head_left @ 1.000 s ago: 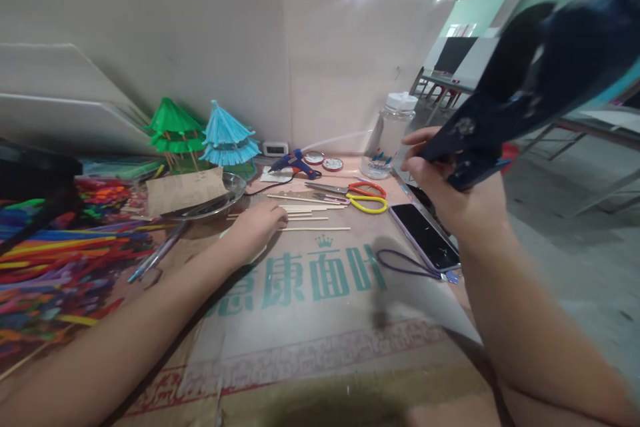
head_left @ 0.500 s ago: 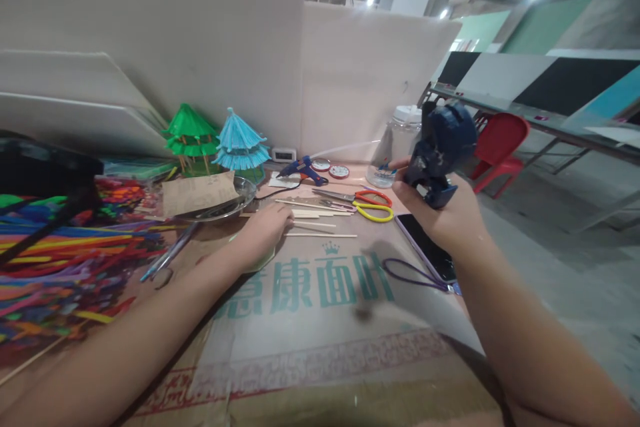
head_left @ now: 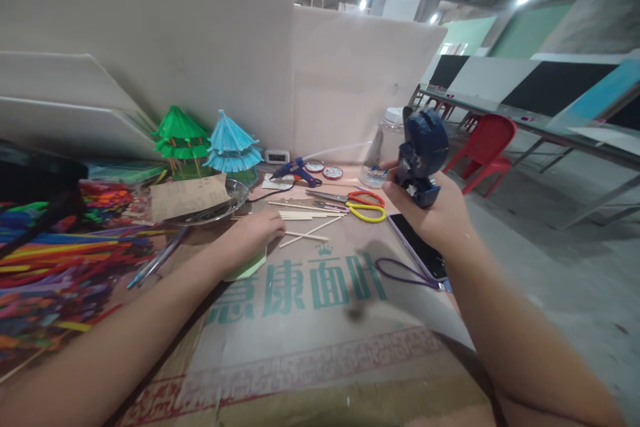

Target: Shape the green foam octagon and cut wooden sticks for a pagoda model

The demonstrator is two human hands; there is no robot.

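Basically, right hand point(head_left: 440, 213) closed round the base of a dark blue tool point(head_left: 426, 143); tool's bulk sits above the thumb, raised off the table. Left hand point(head_left: 260, 232) low, fingers curled at the wooden sticks point(head_left: 303, 236), which poke out past the fingertips; can't tell if any are gripped. Green piece point(head_left: 253, 268) partly under left hand. Phone point(head_left: 416, 245) below tool.

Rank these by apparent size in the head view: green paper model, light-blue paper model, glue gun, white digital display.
1. Green paper model and light-blue paper model: too alike to rank
2. Glue gun
3. White digital display
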